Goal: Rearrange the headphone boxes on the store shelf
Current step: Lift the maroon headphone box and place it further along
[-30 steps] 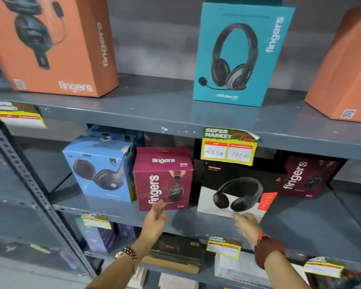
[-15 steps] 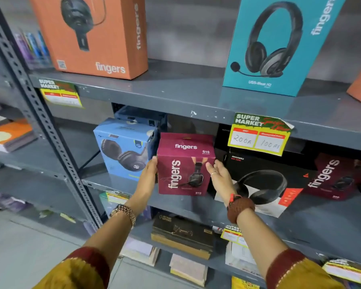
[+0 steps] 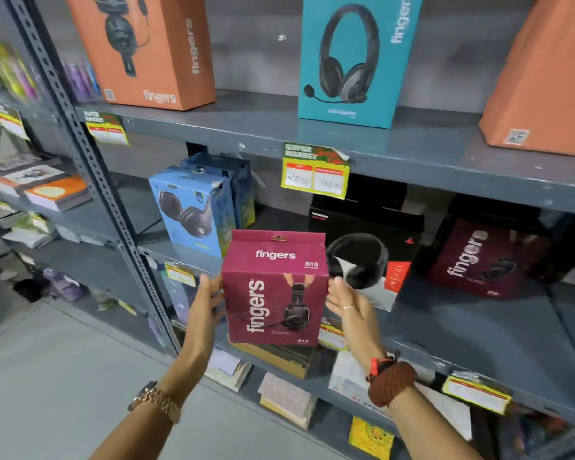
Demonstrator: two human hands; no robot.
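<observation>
Standing upright between both hands: one maroon "fingers" S10 headphone box (image 3: pixel 274 290), held in front of the middle shelf (image 3: pixel 462 330), clear of its surface. Left hand (image 3: pixel 206 303) grip pressed on the box's left side; right hand (image 3: pixel 349 303) grip pressed on its right side. Behind it: blue headphone box (image 3: pixel 193 210) to the left, black headphone box (image 3: pixel 365 247) to the right.

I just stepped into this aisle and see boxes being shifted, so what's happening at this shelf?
A person is holding a maroon headphone box between the left hand and right hand, out in front of the middle shelf rather than standing on it. On that shelf stand a light blue box, a black and white box and a second maroon box. Orange and teal boxes stand on the shelf above.
</observation>
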